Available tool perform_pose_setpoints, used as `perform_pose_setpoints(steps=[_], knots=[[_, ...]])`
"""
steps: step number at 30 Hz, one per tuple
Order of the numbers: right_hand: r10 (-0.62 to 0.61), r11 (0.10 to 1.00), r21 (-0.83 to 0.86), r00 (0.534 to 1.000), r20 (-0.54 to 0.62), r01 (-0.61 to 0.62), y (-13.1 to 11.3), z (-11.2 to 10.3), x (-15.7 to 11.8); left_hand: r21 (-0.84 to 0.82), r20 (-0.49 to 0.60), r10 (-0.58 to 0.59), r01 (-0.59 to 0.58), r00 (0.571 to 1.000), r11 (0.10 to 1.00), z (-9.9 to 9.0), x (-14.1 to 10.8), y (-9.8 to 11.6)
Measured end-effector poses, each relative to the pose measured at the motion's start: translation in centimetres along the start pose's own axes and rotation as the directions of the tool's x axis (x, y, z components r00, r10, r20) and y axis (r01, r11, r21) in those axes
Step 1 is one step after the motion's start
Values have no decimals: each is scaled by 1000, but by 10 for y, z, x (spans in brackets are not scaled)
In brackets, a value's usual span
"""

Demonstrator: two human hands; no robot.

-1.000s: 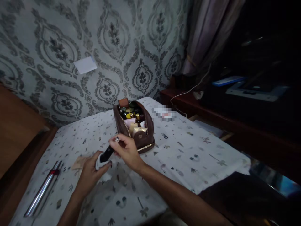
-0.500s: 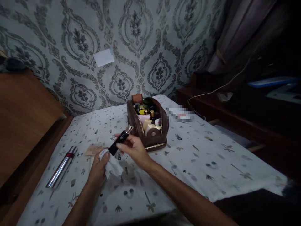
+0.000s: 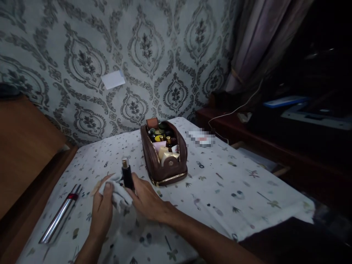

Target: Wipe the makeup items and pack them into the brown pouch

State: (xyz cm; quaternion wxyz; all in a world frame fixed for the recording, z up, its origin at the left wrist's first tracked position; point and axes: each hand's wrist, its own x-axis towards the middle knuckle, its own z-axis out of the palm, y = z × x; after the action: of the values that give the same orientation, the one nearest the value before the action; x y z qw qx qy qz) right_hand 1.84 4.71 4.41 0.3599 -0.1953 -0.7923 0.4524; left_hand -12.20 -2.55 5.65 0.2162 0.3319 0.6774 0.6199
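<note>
My right hand grips a small black bottle with a silvery top, held nearly upright over the table. In my left hand a white cloth is bunched up, close beside the bottle. Just beyond my right hand stands a brown toiletry bag, unzipped along its top. Inside it are several bottles and tubes, among them a pink tube. A silver tube with a red band lies on the table to the left of my left hand.
A patterned white tablecloth covers the table. A pixelated item lies right of the bag. Partly hidden behind my left hand is a beige piece. A wooden panel borders the left side, and a pale cable runs along the right.
The black bottle has turned from a slant to nearly upright. The cloth in my left hand has come up beside it. The whole view has shifted a little.
</note>
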Motion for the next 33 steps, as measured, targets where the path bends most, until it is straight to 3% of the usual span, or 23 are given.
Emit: perform_pose_setpoints(steps=[4,6,9,12,16,19,22,24,26,29,31,33], knots=[[-34,999,-21,995,92,36,-5,-4,-2,-172,119,42,-21,992,985,13,-6,19],[-13,1000,-6,991,135,14,-14,-11,-4,-241,108,-2,28,994,970,20,-7,28],[71,997,-1,979,191,-72,-26,-27,-13,-220,37,-74,80,997,972,28,-5,35],[181,981,37,965,188,-191,-28,-43,-26,-167,79,-108,120,991,979,35,-3,38],[295,866,406,954,57,-292,-20,-62,-43,-112,93,-75,85,993,990,46,-6,45],[404,654,721,912,-76,-229,-17,-79,-48,-98,64,-26,32,998,995,56,-8,51],[488,575,808,847,-213,-128,-19,-103,-47,-132,207,40,-13,977,991,66,-4,55],[495,628,776,797,-346,-53,-21,-124,-43,-61,353,156,-144,923,988,71,6,58],[444,726,687,743,-502,30,-23,-146,-39,93,504,264,-356,822,930,78,19,62],[281,884,454,646,-710,114,-27,-176,-31,324,693,289,-644,660,693,91,39,68],[170,952,287,601,-781,103,-31,-192,-23,429,754,261,-752,603,501,100,49,71],[69,990,130,592,-803,60,-33,-203,-13,479,786,237,-804,571,352,107,55,73]])
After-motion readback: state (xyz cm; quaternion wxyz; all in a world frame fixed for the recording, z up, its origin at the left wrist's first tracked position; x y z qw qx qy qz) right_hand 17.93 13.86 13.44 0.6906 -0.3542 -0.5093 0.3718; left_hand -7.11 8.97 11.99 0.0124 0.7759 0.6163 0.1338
